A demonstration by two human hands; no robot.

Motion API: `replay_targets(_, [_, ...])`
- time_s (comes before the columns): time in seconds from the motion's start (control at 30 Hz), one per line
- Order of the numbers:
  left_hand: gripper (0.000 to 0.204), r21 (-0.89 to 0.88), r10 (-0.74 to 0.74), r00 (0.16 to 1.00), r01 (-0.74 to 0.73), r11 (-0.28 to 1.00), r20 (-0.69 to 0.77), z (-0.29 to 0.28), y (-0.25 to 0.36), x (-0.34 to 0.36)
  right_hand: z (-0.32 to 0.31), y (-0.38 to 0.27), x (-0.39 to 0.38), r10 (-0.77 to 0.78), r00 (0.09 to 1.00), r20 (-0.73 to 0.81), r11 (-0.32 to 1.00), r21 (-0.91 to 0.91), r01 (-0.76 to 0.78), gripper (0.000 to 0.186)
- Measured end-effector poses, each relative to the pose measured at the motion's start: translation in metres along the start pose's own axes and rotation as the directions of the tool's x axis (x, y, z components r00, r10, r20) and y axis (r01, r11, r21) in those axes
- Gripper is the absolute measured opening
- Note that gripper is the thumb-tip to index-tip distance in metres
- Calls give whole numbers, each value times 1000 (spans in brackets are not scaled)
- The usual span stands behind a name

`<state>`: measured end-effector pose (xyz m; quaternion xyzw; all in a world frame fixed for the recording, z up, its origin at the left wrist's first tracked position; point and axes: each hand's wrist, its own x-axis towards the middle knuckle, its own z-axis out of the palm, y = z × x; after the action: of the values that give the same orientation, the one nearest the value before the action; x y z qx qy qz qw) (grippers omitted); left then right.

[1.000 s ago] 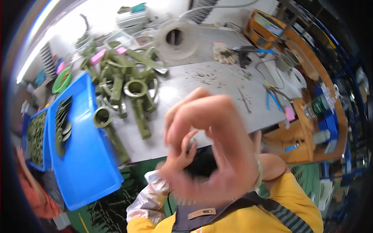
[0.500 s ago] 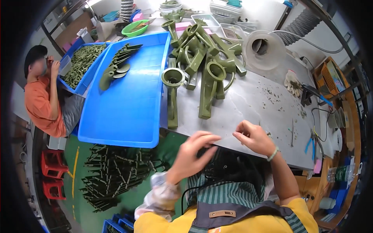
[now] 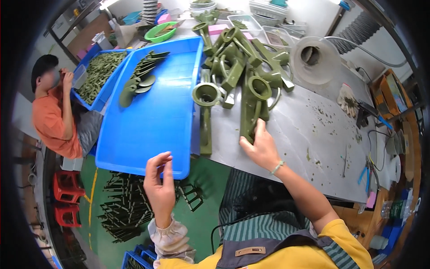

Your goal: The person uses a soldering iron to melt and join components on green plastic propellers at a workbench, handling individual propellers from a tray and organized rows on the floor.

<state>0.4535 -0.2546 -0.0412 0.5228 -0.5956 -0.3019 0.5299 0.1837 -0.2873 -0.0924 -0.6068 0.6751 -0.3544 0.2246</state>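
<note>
Head view: right hand [image 3: 263,150], its fingers [image 3: 260,129] a bit apart, by the low end of a green part [image 3: 248,105] mid-frame; I can't tell if they grip. It looks hard, slick, maybe heavy; its long bar [image 3: 247,120] seems best to hold. Left hand [image 3: 160,192], half open, empty, near the blue tray [image 3: 139,148].

At far left a co-worker [image 3: 53,119] in orange sits, red stools [image 3: 67,187] lower down; at right, a work glove [image 3: 347,99] and blue-handled pliers [image 3: 368,174] lie apart — behind, a grey hose [image 3: 360,35] (ribbed, thick).
</note>
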Motion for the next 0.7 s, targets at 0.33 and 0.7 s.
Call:
replay_targets(0.33, [39,-96,143,883,-111,989,448,76,32,1,6,-5,2,-106,981,162,983,-135,128,99])
replay_targets(0.7, [53,419,325,859,-484,768,396,173,-30,-4,-63,40,-46,-64,992,-105,988,134,78,43])
